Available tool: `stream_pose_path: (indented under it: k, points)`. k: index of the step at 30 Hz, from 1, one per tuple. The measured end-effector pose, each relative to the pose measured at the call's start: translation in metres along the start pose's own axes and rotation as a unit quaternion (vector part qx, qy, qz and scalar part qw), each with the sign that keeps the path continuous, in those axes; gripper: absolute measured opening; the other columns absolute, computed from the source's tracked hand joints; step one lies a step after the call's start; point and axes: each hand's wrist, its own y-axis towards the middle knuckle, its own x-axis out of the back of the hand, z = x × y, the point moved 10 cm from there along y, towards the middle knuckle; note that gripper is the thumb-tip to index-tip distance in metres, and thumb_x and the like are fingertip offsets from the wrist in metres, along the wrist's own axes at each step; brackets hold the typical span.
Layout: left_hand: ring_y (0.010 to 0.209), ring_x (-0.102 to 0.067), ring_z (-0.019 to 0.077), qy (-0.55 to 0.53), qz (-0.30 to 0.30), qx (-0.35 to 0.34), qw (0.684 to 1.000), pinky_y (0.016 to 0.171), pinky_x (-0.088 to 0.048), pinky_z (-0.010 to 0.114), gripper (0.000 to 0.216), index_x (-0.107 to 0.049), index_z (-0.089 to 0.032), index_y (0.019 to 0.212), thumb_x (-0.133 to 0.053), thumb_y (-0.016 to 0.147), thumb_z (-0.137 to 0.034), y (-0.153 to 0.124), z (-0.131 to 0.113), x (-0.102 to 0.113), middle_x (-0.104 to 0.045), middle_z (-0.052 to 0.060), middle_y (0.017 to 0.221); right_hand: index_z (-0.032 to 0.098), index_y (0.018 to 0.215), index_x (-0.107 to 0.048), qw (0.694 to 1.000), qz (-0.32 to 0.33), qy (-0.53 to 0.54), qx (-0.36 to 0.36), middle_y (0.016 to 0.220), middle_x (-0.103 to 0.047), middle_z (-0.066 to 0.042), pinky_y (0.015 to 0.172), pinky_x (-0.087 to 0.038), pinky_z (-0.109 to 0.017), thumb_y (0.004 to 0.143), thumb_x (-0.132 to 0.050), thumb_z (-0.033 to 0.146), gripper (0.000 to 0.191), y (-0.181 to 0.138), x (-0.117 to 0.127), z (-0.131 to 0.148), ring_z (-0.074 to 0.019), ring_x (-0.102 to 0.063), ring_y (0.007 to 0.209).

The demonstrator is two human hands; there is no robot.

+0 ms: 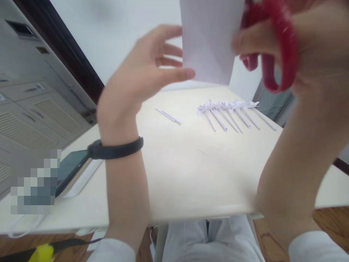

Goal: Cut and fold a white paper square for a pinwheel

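My left hand (141, 69) is raised above the table with fingers spread, its fingertips at the left edge of a white paper sheet (209, 40) held up in front of me. My right hand (305, 47) is closed through the handles of red scissors (275, 47), right of the paper; the blades are hidden behind it. On the cream table (191, 171) lies a row of several rolled white paper sticks with frilled tips (231, 112), and two plain paper rolls (167, 115) lie to their left.
A smartphone (72, 169) rests on a white pad at the table's left edge, next to a pixelated patch. A grey cabinet (29, 94) stands at the left. A black wristband (114, 149) circles my left wrist. My white-clad knees show below the table.
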Motion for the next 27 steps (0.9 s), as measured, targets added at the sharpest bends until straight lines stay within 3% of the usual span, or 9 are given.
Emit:
stream_pose_path:
  k: [2,4,8,11,12,14,16,20,27]
  points:
    - [0.100,-0.062,0.0212,-0.042,0.000,0.042,0.998,0.088,-0.051,0.039,0.059,-0.046,-0.011,0.133,-0.068,0.079,-0.020,0.005,0.024,-0.004,-0.064,0.011,0.113,0.017,0.088,-0.065,0.999,0.037,-0.023,0.018,0.073,-0.057,0.004,0.049,-0.031,-0.023,0.071,-0.060,-0.005,0.028,0.007,-0.006,0.007,-0.0093,-0.051,0.065]
    - [0.092,-0.065,0.0227,-0.074,0.004,0.074,0.994,0.079,-0.053,0.038,0.049,-0.056,-0.011,0.121,-0.070,0.075,-0.015,0.007,0.050,-0.012,-0.068,0.011,0.107,0.018,0.079,-0.061,0.998,0.062,-0.016,-0.003,0.065,-0.056,0.004,0.046,-0.027,-0.024,0.071,-0.058,-0.003,0.023,0.013,-0.014,-0.004,-0.0090,-0.045,0.056]
    - [0.092,-0.066,0.0214,-0.170,0.028,0.137,0.975,0.086,-0.051,0.038,0.038,-0.059,-0.013,0.117,-0.066,0.082,-0.026,-0.006,0.097,-0.039,-0.070,0.009,0.103,0.018,0.083,-0.058,0.989,0.108,0.063,-0.081,0.067,-0.056,0.005,0.049,-0.033,-0.022,0.075,-0.060,0.001,0.019,0.013,-0.034,-0.056,-0.0074,-0.047,0.055]
    - [0.097,-0.065,0.0212,-0.203,0.066,0.178,0.961,0.087,-0.052,0.043,0.033,-0.059,-0.013,0.115,-0.060,0.088,-0.033,-0.033,0.125,-0.066,-0.066,0.009,0.110,0.015,0.085,-0.059,0.974,0.164,0.082,-0.135,0.066,-0.054,0.006,0.050,-0.039,-0.021,0.080,-0.063,0.007,0.011,-0.010,-0.058,-0.102,-0.0069,-0.048,0.054]
    - [0.098,-0.064,0.0215,-0.210,0.078,0.194,0.955,0.086,-0.053,0.043,0.031,-0.059,-0.014,0.115,-0.058,0.090,-0.033,-0.043,0.134,-0.075,-0.065,0.009,0.112,0.015,0.089,-0.060,0.968,0.181,0.083,-0.155,0.068,-0.056,0.004,0.052,-0.043,-0.021,0.084,-0.062,0.013,0.005,-0.022,-0.066,-0.117,-0.0079,-0.051,0.056]
    - [0.098,-0.063,0.0216,-0.218,0.096,0.227,0.944,0.084,-0.054,0.043,0.031,-0.058,-0.014,0.116,-0.058,0.090,-0.031,-0.064,0.154,-0.091,-0.063,0.009,0.115,0.013,0.100,-0.061,0.953,0.215,0.083,-0.196,0.088,-0.063,-0.002,0.061,-0.053,-0.028,0.092,-0.058,0.027,0.017,-0.048,-0.082,-0.145,-0.0123,-0.061,0.069]
    - [0.100,-0.062,0.0220,-0.220,0.109,0.255,0.935,0.085,-0.053,0.043,0.031,-0.058,-0.015,0.117,-0.058,0.090,-0.031,-0.081,0.170,-0.104,-0.061,0.009,0.117,0.014,0.111,-0.060,0.941,0.236,0.085,-0.227,0.105,-0.064,-0.007,0.072,-0.056,-0.035,0.093,-0.057,0.030,0.024,-0.071,-0.094,-0.166,-0.0170,-0.064,0.084]
    - [0.102,-0.061,0.0228,-0.218,0.112,0.290,0.925,0.086,-0.053,0.044,0.032,-0.057,-0.015,0.118,-0.058,0.090,-0.031,-0.100,0.189,-0.115,-0.060,0.010,0.119,0.015,0.117,-0.058,0.924,0.251,0.096,-0.272,0.114,-0.062,-0.008,0.079,-0.055,-0.040,0.092,-0.057,0.030,0.029,-0.097,-0.109,-0.189,-0.0203,-0.064,0.094]
    - [0.104,-0.061,0.0234,-0.206,0.092,0.296,0.928,0.087,-0.052,0.045,0.033,-0.057,-0.015,0.119,-0.058,0.090,-0.032,-0.106,0.194,-0.114,-0.059,0.010,0.121,0.015,0.119,-0.057,0.919,0.233,0.105,-0.300,0.117,-0.061,-0.009,0.081,-0.054,-0.041,0.092,-0.057,0.030,0.030,-0.106,-0.112,-0.196,-0.0213,-0.063,0.097]
